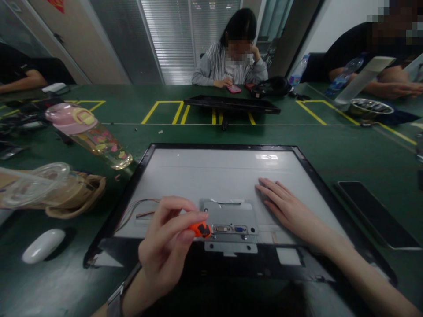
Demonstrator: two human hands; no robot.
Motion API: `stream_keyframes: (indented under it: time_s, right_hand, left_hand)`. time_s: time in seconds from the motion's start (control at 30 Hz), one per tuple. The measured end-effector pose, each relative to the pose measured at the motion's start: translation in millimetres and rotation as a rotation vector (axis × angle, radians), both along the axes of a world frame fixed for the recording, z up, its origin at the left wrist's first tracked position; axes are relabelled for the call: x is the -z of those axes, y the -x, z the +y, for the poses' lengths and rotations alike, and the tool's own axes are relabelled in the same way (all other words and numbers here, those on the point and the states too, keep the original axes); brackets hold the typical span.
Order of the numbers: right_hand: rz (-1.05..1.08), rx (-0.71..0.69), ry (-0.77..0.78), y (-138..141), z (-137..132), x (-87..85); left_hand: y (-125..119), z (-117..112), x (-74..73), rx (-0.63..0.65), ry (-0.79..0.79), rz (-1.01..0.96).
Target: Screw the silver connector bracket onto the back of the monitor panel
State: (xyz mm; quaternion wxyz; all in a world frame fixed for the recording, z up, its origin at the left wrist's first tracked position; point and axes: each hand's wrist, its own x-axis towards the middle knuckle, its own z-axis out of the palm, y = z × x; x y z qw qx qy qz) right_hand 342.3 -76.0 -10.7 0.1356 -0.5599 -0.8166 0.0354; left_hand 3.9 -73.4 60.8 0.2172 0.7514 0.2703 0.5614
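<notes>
A monitor panel (211, 176) with a black frame lies on the table in front of me, its pale sheet facing up. Near its close edge is a metal bracket (228, 214) with a white DVI port (220, 229) and a blue VGA port (239, 230). Thumb and fingers of my left hand (167, 240) pinch a screwdriver (201, 229) by its orange and black handle, at the bracket's left side; its tip cannot be made out. My right hand (286, 207) rests on the pale sheet right of the bracket, fingers stretched out. Thin wires (137, 203) lie on the left.
To the left stand a pink-lidded bottle (105, 143), a plastic cup (62, 185) and a white mouse (44, 245). At right lies a black phone (375, 213). Farther back are a dark monitor part (231, 104), a metal bowl (370, 108) and seated people.
</notes>
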Motion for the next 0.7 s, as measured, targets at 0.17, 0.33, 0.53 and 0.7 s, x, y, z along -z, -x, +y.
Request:
stream_keyframes:
  time_s: [0.17, 0.33, 0.53, 0.7]
  right_hand:
    - [-0.023, -0.014, -0.006, 0, 0, -0.7]
    - [-0.018, -0.017, -0.012, 1, 1, -1.1]
    - [-0.016, -0.02, -0.014, 0, 1, 0.5]
    - [-0.018, -0.013, -0.018, 0, 0, 0.3]
  left_hand:
    - [-4, 4, -4.7, -0.013, -0.03, -0.067]
    - [-7, 6, -6.7, 0.0, -0.038, -0.09]
    - [-2, -1, -2.7, 0.033, 0.056, -0.062]
    - [2, -3, 0.4, 0.102, 0.116, 0.003]
